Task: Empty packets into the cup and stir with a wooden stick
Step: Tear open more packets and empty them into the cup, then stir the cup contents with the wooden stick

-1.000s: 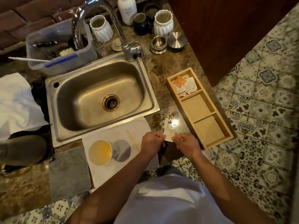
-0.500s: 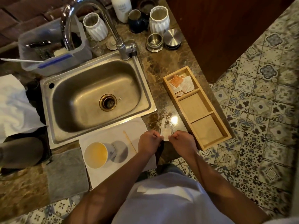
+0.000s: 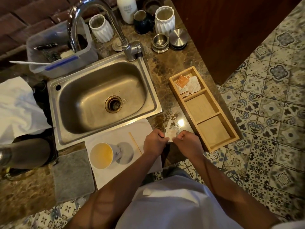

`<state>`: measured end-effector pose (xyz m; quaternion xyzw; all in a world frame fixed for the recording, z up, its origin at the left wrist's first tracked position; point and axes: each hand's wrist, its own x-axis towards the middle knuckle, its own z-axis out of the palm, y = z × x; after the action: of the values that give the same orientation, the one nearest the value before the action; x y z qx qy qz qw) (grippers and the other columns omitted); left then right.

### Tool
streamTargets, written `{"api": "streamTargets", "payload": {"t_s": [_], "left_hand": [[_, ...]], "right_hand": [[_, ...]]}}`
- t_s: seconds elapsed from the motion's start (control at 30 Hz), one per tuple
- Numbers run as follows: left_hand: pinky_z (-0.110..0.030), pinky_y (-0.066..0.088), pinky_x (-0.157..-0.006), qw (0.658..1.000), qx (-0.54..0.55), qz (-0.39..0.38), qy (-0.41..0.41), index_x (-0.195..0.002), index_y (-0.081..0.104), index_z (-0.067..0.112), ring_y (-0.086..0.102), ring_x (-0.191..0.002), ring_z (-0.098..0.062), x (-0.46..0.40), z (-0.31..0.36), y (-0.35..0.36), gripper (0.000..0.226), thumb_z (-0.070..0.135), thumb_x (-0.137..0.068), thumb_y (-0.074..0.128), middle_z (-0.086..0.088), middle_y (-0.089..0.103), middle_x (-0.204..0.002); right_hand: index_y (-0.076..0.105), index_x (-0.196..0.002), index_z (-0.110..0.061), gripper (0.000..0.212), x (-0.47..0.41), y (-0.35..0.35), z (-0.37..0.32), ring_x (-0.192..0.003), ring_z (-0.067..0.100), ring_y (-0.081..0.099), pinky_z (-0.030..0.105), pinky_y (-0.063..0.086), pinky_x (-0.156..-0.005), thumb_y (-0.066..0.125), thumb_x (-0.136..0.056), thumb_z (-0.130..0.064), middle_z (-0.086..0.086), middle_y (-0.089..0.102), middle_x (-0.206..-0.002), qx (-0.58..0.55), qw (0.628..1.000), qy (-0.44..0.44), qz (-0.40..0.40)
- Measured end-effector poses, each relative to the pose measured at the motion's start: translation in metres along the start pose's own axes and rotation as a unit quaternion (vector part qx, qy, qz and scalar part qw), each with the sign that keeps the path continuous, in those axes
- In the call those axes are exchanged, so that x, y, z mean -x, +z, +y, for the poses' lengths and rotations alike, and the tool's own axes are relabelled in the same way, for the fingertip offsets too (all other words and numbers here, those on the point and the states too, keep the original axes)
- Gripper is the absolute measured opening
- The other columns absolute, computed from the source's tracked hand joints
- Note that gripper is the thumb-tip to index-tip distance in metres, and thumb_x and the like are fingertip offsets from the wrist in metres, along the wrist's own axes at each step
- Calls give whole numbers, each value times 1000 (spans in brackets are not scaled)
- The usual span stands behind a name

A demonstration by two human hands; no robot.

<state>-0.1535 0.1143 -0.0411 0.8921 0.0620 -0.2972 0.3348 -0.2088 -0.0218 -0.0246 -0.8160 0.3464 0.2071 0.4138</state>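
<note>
Both hands, left hand and right hand, pinch one packet at the counter's front edge, apparently tearing it; emptying into the cup and stirring with the wooden stick remain.

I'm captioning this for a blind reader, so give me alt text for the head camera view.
Seen from above, a person's left hand and right hand pinch a small white packet between them over a marble counter. A paper cup and wooden stick lie on a white napkin before a steel sink; a wooden tray holds more packets.
</note>
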Motion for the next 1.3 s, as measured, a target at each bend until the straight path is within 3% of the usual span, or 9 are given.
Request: {"api": "streamTargets", "payload": {"t_s": [0.13, 0.3, 0.4, 0.47, 0.63, 0.73, 0.97, 1.1, 1.3], "left_hand": [[-37, 56, -63, 999, 35, -5, 11, -75, 57, 25, 67, -64, -22, 1, -3, -1, 24, 37, -80, 77, -2, 71, -70], [-13, 45, -51, 994, 108, 5, 34, -85, 64, 11, 61, -51, -6, 12, -10, -17, 19, 28, -90, 71, -4, 71, -65], [-32, 54, -61, 990, 135, 14, 37, -84, 64, 20, 67, -60, -18, 20, -18, -26, 14, 32, -90, 68, -4, 71, -66], [-40, 54, -59, 985, 167, 20, 32, -82, 63, 20, 65, -57, -25, 26, -22, -32, 16, 32, -91, 67, -6, 70, -63], [-36, 48, -55, 965, 259, 38, 32, -83, 60, 6, 57, -52, -27, 52, -32, -50, 25, 26, -94, 68, -13, 65, -61], [-32, 50, -57, 964, 259, 56, 17, -80, 62, 10, 59, -57, -18, 68, -39, -59, 20, 24, -92, 69, -7, 66, -64], [-17, 47, -60, 964, 248, 95, 12, -83, 66, 13, 62, -63, -8, 102, -61, -85, 20, 27, -97, 64, 0, 68, -73], [-29, 50, -64, 948, 296, 114, -4, -82, 69, 13, 63, -63, -15, 117, -77, -97, 28, 30, -101, 57, -3, 70, -70], [-23, 51, -64, 928, 345, 134, -34, -78, 66, 6, 62, -62, -13, 135, -97, -111, 53, 46, -104, 42, -3, 68, -66]], "right_hand": [[58, -84, -27, 21, 5, -6, -4, -73, 16, 65, 38, 56, -68, 62, -83, -48, -7, 68, -77, -3, 1000, 3, 14], [58, -88, -24, 19, 10, -11, -7, -71, 17, 64, 37, 52, -64, 60, -89, -43, -5, 67, -74, -12, 999, -37, 16], [57, -89, -25, 18, 13, -13, -12, -71, 17, 64, 34, 51, -62, 60, -89, -43, -4, 67, -74, -15, 998, -68, 2], [56, -87, -28, 18, 16, -14, -18, -71, 15, 65, 36, 55, -66, 58, -87, -46, -4, 67, -74, -1, 997, -78, 0], [59, -94, -30, 14, 23, -12, -34, -74, 18, 67, 40, 58, -74, 58, -89, -44, -4, 70, -76, 22, 994, -102, -9], [61, -101, -31, 14, 29, -10, -44, -80, 16, 67, 38, 58, -78, 59, -92, -43, -6, 70, -82, 50, 992, -119, -10], [64, -106, -26, 16, 37, 13, -74, -78, 15, 65, 33, 54, -72, 63, -93, -36, -8, 66, -79, 84, 978, -188, -30], [63, -104, -27, 17, 39, 29, -86, -76, 16, 65, 29, 46, -63, 65, -92, -39, -8, 65, -76, 108, 971, -208, -46], [62, -102, -30, 15, 41, 56, -100, -77, 17, 67, 32, 53, -68, 64, -90, -40, -7, 69, -72, 172, 957, -216, -84]]}}
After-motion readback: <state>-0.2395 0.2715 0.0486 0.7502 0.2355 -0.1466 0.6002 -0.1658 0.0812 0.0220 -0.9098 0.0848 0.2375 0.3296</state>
